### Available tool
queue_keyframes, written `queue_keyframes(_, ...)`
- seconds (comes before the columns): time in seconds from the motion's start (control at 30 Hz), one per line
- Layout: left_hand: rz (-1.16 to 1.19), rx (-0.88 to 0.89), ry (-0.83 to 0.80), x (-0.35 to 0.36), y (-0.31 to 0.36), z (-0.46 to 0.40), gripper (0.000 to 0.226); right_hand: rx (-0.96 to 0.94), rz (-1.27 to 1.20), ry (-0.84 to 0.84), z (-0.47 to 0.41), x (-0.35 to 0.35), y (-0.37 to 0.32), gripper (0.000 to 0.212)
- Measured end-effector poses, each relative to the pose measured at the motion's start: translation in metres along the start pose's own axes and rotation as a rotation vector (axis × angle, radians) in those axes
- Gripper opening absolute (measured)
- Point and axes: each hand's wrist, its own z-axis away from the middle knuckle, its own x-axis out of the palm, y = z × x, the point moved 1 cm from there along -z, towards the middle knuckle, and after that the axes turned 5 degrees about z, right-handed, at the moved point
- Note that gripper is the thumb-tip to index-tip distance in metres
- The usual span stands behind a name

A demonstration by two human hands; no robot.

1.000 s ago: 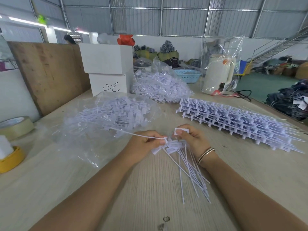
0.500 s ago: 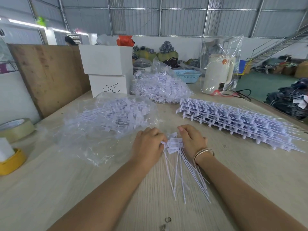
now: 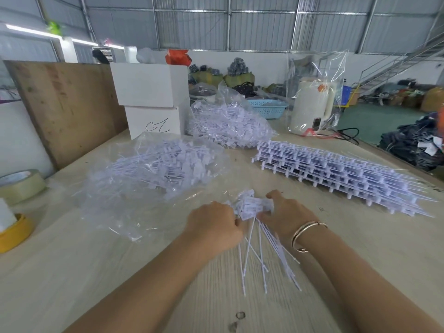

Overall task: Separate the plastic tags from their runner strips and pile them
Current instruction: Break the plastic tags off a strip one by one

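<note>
A bundle of white plastic tags (image 3: 254,207) lies on the wooden table (image 3: 120,272), label heads up at my hands and thin tails fanning toward me. My left hand (image 3: 213,224) grips the bundle's left side with curled fingers. My right hand (image 3: 286,212), with a bracelet on the wrist, holds the right side of the heads. A stack of tags on their runner strips (image 3: 336,174) lies to the right. Loose tags lie heaped on a clear plastic bag (image 3: 153,169) to the left.
A second bag of tags (image 3: 228,123) sits behind, next to two stacked white boxes (image 3: 151,99). A wooden board (image 3: 64,104) leans at the left. Tape rolls (image 3: 19,183) lie at the left edge. A bagged white kettle (image 3: 312,106) stands at the back right.
My left hand let go of a single long tag it held out to the left and came in onto the bundle. Both hands now close around the tag heads.
</note>
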Motion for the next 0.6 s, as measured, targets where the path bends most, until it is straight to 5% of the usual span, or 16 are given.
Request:
queue_keyframes(0.13,-0.005,0.038,0.036,0.015,0.011,-0.004,0.057,-0.048,-0.410,-0.031,0.008,0.001,-0.016,0.028)
queue_keyframes(0.3,-0.047,0.014,-0.098,0.019,0.014,-0.011,0.066,0.041,-0.989,-0.187,0.009,-0.004,-0.019,0.034)
queue_keyframes(0.37,-0.071,0.024,-0.125,0.018,0.019,-0.014,0.058,0.022,-0.980,-0.182,0.008,-0.004,-0.017,0.032)
queue_keyframes(0.6,-0.253,0.043,-0.089,0.020,0.022,-0.035,0.040,0.030,-0.601,0.236,-0.009,-0.002,0.014,0.024)
